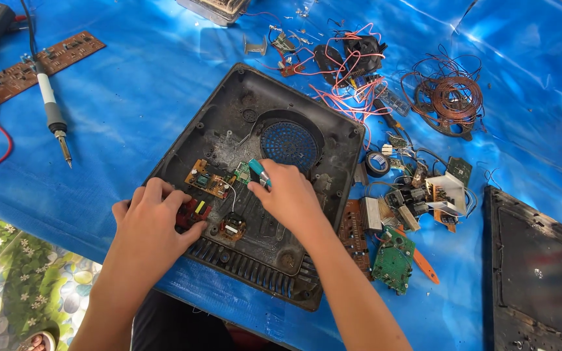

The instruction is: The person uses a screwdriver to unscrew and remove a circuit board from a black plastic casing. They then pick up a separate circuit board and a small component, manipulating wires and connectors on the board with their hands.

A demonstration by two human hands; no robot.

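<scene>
Step in hand: I judge I am working a small tool into the electronics inside the black plastic housing (pixel 255 123); the housing lies open on the blue sheet (pixel 131 97) that covers the table, its round blue fan grille (pixel 289 144) near the middle.

Right hand (pixel 287 195): my fingers are closed around a teal-handled tool (pixel 259 173); its tip points down at the small green board (pixel 242 171) just left of the grille; the tip itself is hidden, so I cannot tell what it touches.

Left hand (pixel 154 224): fingers curled together and pressed down on the red part (pixel 193 211) at the housing's near left edge; it steadies the part rather than lifting anything.

Where the work lies: the orange circuit board (pixel 207 179) sits inside the housing between my two hands, just beside the green board; a small round component (pixel 232 227) lies near my left fingertips.

Next move, as I judge it: a steady, light push at the tool tip while the left hand holds the housing flat; the boards sit close together, so a slip could hit the orange one.

Around: a soldering iron (pixel 53 114) lies well to the left; a copper wire coil (pixel 449 97) and loose boards to the right.
</scene>
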